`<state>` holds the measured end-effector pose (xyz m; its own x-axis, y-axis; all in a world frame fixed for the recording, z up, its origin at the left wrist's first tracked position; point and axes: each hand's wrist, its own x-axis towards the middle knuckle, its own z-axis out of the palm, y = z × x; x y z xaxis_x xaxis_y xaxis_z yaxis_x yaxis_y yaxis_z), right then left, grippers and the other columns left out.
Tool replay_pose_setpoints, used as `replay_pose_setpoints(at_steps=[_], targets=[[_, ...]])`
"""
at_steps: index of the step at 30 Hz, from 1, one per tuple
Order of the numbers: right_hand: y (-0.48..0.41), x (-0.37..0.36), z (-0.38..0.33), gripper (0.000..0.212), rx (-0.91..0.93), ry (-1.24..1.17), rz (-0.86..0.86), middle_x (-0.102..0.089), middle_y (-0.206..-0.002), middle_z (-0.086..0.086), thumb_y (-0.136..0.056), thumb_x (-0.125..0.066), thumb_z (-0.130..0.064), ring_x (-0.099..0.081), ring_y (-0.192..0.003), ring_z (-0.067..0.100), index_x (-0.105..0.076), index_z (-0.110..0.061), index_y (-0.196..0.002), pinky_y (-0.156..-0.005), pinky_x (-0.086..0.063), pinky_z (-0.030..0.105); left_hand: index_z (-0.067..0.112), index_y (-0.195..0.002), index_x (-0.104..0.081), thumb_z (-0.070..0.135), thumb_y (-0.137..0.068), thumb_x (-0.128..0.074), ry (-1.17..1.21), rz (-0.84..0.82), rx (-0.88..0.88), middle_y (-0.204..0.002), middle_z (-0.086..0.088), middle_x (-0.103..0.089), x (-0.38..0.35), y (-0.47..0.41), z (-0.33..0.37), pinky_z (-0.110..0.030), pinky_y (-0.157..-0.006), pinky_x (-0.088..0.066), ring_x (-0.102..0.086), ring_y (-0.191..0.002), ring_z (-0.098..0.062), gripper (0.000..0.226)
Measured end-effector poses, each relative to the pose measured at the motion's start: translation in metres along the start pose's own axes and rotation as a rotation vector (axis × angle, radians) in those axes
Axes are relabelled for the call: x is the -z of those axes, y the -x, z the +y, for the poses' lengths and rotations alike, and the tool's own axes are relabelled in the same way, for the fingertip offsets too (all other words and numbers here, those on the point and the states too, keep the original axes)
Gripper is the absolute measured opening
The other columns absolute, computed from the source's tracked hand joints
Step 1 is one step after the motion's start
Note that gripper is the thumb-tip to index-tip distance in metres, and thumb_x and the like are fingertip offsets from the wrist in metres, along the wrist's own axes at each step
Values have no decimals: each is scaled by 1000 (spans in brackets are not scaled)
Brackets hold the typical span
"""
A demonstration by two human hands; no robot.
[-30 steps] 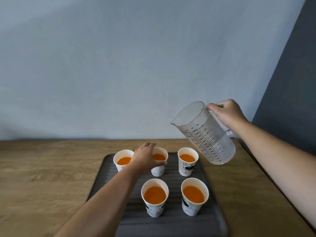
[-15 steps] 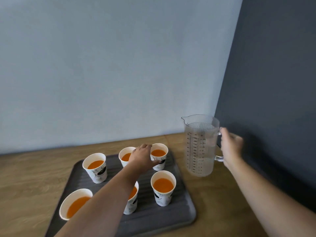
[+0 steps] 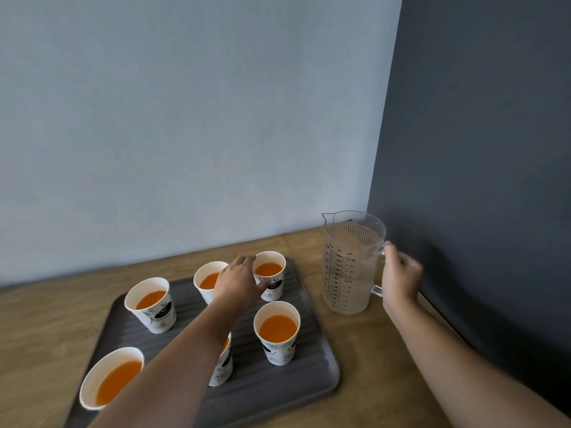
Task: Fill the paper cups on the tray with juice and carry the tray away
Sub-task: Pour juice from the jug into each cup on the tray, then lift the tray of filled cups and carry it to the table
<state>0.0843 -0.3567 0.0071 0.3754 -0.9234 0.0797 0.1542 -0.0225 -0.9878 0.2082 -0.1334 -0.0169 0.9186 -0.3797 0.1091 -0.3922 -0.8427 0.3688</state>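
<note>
— And the paper cups (image 3: 276, 332)?
— Six on the tray (image 3: 309, 381), each holding orange juice (image 3: 277, 328).
— Hands?
— Far right cup (image 3: 272, 288) gripped by left hand (image 3: 238, 282); right hand (image 3: 401, 279) curled round handle of empty jug (image 3: 349, 267), upright on worktop (image 3: 386, 381) right of tray.

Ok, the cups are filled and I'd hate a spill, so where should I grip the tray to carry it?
Grip the tray by the raised rim at its two short ends, one hand from the left and one from the right. The six paper cups stand in rows along its length, so holding both ends should keep it level.
</note>
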Motion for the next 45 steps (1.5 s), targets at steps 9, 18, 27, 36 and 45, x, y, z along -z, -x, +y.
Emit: replay_pose_setpoints(at_steps=[9,18,27,36,45], targets=[[2,3,-3,26,76,172,15,-50,-64,-6,-92,-56,-32,-49,-60,16,-52,-11,-77,-44,-40,15,20,-142,-34,45,-84,-64,20,-14,-50,-147,-2,-40,12,12,-2,-43,-106,-37,-41,-132,-23,70],[50,-6,-34,34,770,427,-128,-60,-95,3,-80,-57,-42,-53,-91,20,-62,-10,-91,-81,-41,36,21,-147,-25,49,-86,-59,-46,-6,-76,-153,-2,-31,54,39,-26,-42,-112,-28,-31,-140,-23,75],[83,-9,4,26,699,614,-679,-64,-117,2,-90,-58,-24,-55,-114,21,-63,-14,-113,-97,-40,33,20,-142,-35,47,-85,-59,-29,165,213,-147,-4,-39,106,125,-97,-42,-108,-34,-38,-134,-26,68],[83,10,60,38,449,872,-801,-54,-136,15,-94,-47,-6,-45,-128,32,-54,-7,-131,-106,-34,38,11,-137,-43,31,-94,-51,118,279,559,-139,-13,-48,77,205,-180,-41,-106,-33,-40,-131,-32,48],[80,-16,96,38,241,896,-722,-60,-123,25,-89,-59,-8,-54,-114,41,-55,-2,-127,-90,-42,40,14,-143,-36,26,-89,-60,241,97,646,-131,-16,-56,40,182,-218,-37,-101,-38,-51,-122,-33,61]])
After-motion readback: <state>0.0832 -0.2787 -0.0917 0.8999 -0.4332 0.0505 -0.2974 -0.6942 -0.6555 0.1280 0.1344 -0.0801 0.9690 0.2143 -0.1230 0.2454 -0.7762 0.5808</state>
